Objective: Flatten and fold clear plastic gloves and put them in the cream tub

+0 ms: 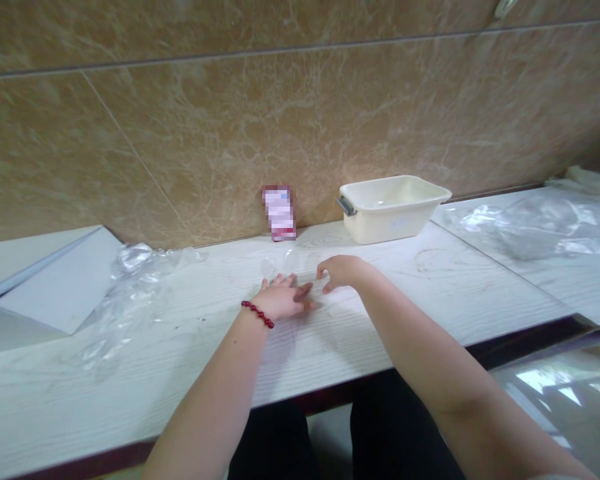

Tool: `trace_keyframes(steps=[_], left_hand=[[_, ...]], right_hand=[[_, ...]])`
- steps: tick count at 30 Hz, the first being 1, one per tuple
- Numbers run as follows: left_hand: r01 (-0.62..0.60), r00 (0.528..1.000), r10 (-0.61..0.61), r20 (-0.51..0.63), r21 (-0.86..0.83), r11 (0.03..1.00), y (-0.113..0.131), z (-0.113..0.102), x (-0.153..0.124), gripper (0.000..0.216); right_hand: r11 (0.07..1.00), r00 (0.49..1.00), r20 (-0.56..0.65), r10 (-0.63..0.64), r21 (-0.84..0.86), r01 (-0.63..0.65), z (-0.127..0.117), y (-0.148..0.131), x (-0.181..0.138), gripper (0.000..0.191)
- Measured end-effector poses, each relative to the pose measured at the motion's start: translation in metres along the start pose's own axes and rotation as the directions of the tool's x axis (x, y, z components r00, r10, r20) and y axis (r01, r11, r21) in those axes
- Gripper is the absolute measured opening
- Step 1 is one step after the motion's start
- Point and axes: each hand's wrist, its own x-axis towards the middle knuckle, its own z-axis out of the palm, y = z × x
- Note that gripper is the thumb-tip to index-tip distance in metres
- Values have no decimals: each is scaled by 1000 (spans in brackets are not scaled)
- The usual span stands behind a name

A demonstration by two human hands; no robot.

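Note:
My left hand (pixel 283 299), with a red bead bracelet (pixel 258 314) at the wrist, lies flat with fingers stretched out on a thin clear plastic sheet (pixel 300 267) on the white table (pixel 430 293). Just to its right, my right hand (pixel 341 271) has its fingers curled down in a pinch at the same clear sheet. The sheet is nearly see-through and its edges are hard to make out.
A cream plastic tub (pixel 390 207) with a grey handle stands at the back by the tiled wall. A small pink and white packet (pixel 279 213) leans on the wall. Crumpled clear plastic (pixel 130 280) lies left, more plastic film (pixel 545 223) right. A white board (pixel 55 287) lies far left.

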Motion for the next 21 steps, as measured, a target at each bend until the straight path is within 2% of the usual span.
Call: trace_keyframes(steps=[4, 9, 13, 18, 21], left_hand=[[8, 1000, -8, -18, -4, 1000, -1, 0, 0, 57], [11, 999, -12, -38, -24, 1000, -3, -4, -2, 55], [27, 1000, -27, -14, -14, 1000, -9, -4, -1, 58], [49, 986, -52, -160, -25, 998, -19, -1, 6, 49], [68, 967, -76, -242, -44, 997, -26, -11, 4, 39]], right_hand=[[999, 999, -30, 38, 21, -37, -2, -3, -3, 37], [992, 992, -8, 129, 17, -129, -3, -12, -8, 39], [991, 991, -33, 127, 53, -125, 3, -8, -8, 39], [985, 996, -80, 43, 172, -29, 22, 10, -6, 45], [975, 995, -100, 26, 224, -3, 31, 18, -4, 46]])
